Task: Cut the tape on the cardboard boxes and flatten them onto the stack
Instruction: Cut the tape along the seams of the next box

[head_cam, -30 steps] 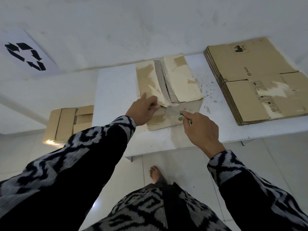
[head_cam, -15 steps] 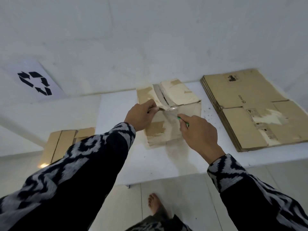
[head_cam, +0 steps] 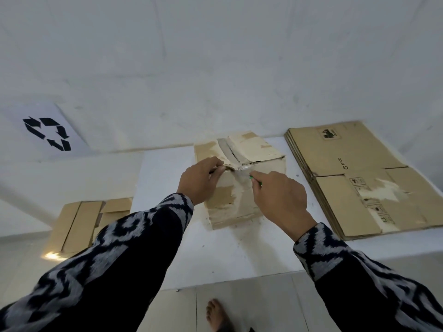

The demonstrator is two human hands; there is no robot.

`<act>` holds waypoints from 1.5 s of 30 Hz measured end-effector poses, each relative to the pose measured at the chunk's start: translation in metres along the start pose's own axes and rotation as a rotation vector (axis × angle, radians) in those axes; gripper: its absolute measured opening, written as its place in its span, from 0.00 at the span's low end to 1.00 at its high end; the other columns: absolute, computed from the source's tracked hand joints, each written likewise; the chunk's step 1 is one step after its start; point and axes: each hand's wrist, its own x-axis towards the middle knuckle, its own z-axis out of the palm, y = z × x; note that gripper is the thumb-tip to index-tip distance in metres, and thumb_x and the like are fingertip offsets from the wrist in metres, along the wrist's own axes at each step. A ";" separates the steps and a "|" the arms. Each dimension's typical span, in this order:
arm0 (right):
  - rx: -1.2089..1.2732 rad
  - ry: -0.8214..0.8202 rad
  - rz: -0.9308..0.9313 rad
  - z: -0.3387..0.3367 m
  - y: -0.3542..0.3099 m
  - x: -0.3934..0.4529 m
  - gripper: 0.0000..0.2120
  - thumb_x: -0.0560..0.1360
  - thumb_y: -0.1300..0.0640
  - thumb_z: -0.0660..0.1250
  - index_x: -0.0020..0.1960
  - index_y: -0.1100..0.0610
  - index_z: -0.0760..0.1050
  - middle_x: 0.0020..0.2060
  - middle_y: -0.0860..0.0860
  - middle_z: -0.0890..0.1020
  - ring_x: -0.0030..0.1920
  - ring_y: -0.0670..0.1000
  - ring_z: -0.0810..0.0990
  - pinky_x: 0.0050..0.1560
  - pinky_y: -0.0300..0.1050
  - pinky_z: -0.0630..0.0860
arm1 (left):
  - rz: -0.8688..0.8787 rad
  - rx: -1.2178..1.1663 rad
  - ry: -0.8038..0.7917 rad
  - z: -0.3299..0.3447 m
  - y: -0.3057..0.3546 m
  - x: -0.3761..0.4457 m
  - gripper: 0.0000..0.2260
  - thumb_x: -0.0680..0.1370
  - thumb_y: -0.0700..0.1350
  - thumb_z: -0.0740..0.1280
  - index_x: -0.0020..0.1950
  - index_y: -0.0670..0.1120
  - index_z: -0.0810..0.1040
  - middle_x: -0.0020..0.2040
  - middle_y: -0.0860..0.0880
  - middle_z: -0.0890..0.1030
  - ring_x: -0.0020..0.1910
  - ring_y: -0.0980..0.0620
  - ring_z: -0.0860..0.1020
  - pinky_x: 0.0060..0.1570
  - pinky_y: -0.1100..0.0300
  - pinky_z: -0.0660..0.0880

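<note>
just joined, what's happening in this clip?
A person stands at a white table, working on a worn cardboard box that is not yet flattened. The left hand pinches the box's near top edge, while the right hand holds a small green-handled cutter at the clear tape on the seam. A stack of flattened boxes lies on the table to the right. More folded cardboard sits on the floor to the left.

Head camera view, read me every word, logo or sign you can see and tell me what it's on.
"PICO": top sheet of the flattened cardboard stack.
Black stamp near the stack's far edge: too blurred.
Handling pictograms: too small.
Recycling arrows, no words: white sheet on wall.
</note>
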 end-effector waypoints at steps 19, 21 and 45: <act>-0.091 -0.011 -0.048 -0.012 -0.010 0.017 0.16 0.82 0.53 0.51 0.48 0.48 0.78 0.34 0.46 0.75 0.33 0.51 0.72 0.27 0.41 0.56 | 0.096 -0.029 0.171 0.012 -0.002 0.003 0.07 0.81 0.48 0.63 0.46 0.48 0.70 0.52 0.55 0.70 0.37 0.51 0.71 0.34 0.56 0.73; -0.102 -0.003 -0.074 -0.013 -0.007 0.020 0.16 0.81 0.53 0.52 0.44 0.50 0.77 0.32 0.46 0.75 0.30 0.49 0.70 0.27 0.41 0.56 | 0.106 -0.017 0.166 0.011 -0.004 0.003 0.07 0.81 0.46 0.64 0.46 0.47 0.70 0.52 0.54 0.71 0.38 0.52 0.69 0.34 0.57 0.72; -0.195 -0.001 -0.162 -0.032 0.057 0.042 0.16 0.82 0.44 0.53 0.58 0.37 0.79 0.41 0.44 0.83 0.39 0.51 0.79 0.33 0.41 0.69 | 0.172 -0.008 0.041 0.001 -0.017 -0.003 0.09 0.81 0.43 0.63 0.44 0.47 0.66 0.48 0.55 0.67 0.40 0.52 0.67 0.36 0.55 0.72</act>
